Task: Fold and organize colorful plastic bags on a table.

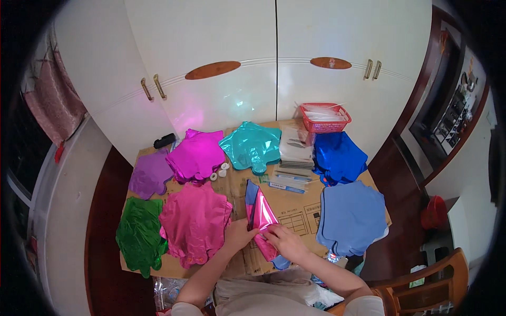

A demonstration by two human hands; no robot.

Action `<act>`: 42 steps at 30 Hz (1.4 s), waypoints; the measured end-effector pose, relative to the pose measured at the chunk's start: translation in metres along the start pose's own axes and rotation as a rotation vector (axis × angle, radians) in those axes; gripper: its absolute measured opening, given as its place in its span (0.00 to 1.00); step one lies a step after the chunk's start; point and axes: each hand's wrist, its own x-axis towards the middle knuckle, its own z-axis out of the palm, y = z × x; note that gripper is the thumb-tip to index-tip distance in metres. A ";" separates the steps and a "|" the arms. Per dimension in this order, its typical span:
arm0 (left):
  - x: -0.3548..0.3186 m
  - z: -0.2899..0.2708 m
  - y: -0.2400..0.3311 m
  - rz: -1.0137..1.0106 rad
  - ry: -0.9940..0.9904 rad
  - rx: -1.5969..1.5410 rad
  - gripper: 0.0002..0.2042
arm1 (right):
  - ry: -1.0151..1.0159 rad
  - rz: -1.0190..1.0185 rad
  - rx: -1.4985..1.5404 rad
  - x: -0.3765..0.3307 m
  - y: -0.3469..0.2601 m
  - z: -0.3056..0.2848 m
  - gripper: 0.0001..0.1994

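Note:
My left hand (240, 234) and my right hand (284, 242) both grip a folded bundle of flat foil balloons (261, 216), pink on top with blue edges showing, lying on a cardboard-covered table (300, 210). My left hand pinches the bundle's left edge. My right hand presses its lower right side. A stack of pink foil balloons (195, 221) lies just left of my left hand.
Around the table lie stacks of foil balloons: green (138, 234), purple (150, 174), magenta (197, 154), teal (252, 146), dark blue (338, 157), light blue (352, 216). A red basket (325, 117), clear packets (296, 150) and white cupboards (274, 58) stand behind. A wooden chair (427, 279) is at right.

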 end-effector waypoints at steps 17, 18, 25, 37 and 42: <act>-0.008 0.024 -0.021 0.332 0.213 -0.021 0.13 | 0.111 0.067 -0.079 -0.005 0.006 0.011 0.20; -0.007 0.023 -0.020 0.345 0.203 -0.035 0.13 | 0.108 0.068 -0.083 -0.004 0.005 0.010 0.20; -0.017 0.016 -0.017 0.767 0.205 0.224 0.16 | 0.002 0.154 0.021 -0.006 0.005 0.004 0.19; -0.037 0.006 -0.007 0.840 0.119 0.575 0.21 | 0.027 0.226 0.303 -0.005 0.049 -0.008 0.21; -0.033 0.006 -0.013 0.843 0.090 0.544 0.21 | -0.002 -0.070 0.242 0.012 0.046 -0.018 0.18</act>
